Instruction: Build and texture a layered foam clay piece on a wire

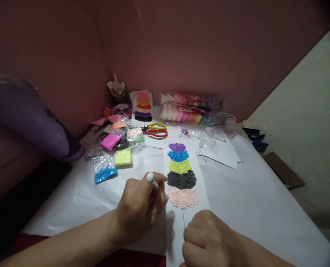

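A narrow white paper strip (202, 185) lies in front of me, bearing stacked clay bands: purple, blue, yellow-green, black and pale pink (182, 197). My left hand (138, 209) is closed around a white-tipped tool (153, 181), whose tip meets the left edge of the pink band. My right hand (206, 239) is curled into a fist and rests on the near end of the strip; whether it holds anything I cannot see.
Small bags of coloured clay (117, 148) lie at the left, scissors (156, 129) behind the strip, a clay pack (191, 109) and a finished sample card (143, 105) by the wall. A purple object (28, 115) juts in at far left. The table edge drops off at the right.
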A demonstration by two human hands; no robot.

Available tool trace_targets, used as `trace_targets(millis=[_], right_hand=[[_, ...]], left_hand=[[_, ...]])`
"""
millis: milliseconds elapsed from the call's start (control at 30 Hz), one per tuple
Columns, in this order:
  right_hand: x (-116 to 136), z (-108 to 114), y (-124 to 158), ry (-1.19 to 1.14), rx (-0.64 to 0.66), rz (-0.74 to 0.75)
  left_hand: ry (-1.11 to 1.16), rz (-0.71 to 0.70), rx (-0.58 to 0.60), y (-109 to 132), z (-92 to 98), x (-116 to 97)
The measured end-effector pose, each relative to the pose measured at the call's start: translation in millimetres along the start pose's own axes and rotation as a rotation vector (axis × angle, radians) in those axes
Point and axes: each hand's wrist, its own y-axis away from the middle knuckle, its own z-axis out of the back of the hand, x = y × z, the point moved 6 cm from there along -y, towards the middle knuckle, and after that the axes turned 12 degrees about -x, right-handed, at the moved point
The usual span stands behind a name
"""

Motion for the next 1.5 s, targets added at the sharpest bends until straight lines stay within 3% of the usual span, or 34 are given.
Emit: trace_targets(millis=[467, 1500], right_hand=[[0.7, -0.2, 0.3, 0.011, 0.005, -0.001], [0.2, -2.5, 5.4, -0.062, 0.003, -0.004]], left_hand=[[0.05, 0.006, 0.068, -1.5, -1.9, -2.8], [0.097, -0.037, 0.049, -0.3, -0.2, -9.3]])
